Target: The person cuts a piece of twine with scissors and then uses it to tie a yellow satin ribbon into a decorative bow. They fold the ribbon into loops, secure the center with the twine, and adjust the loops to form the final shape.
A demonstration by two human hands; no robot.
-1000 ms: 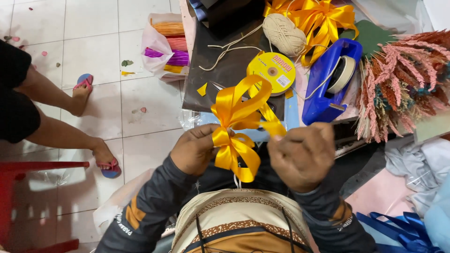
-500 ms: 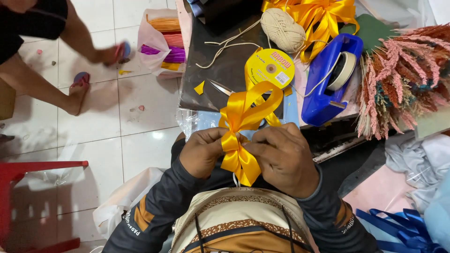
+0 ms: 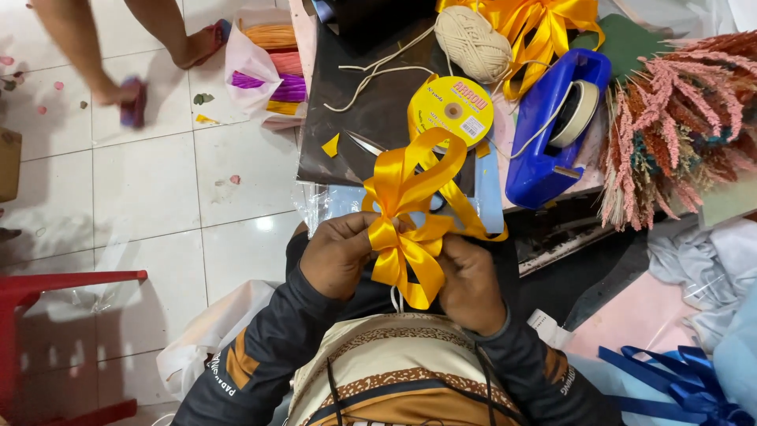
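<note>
A yellow satin ribbon bow (image 3: 412, 209) with several loops is held in front of my chest. My left hand (image 3: 337, 254) pinches its centre from the left. From the right, my right hand (image 3: 470, 282) grips the lower loops. A thin white string hangs under the bow between both hands. Just beyond the bow, a yellow ribbon spool (image 3: 452, 109) lies on the dark table sheet (image 3: 364, 118), with scissors (image 3: 372, 145) beside it.
A blue tape dispenser (image 3: 552, 126), a ball of cream twine (image 3: 473, 43), more yellow bows (image 3: 544, 20) and pink dried flowers (image 3: 670, 118) crowd the table. Another person's legs (image 3: 118, 47) stand on the tiled floor upper left. A red stool (image 3: 31, 296) is at left; blue ribbon (image 3: 678, 383) lower right.
The bow and both my hands have shifted slightly right and lower in view, with my right hand now under the loops. The other person's feet have moved toward the upper left.
</note>
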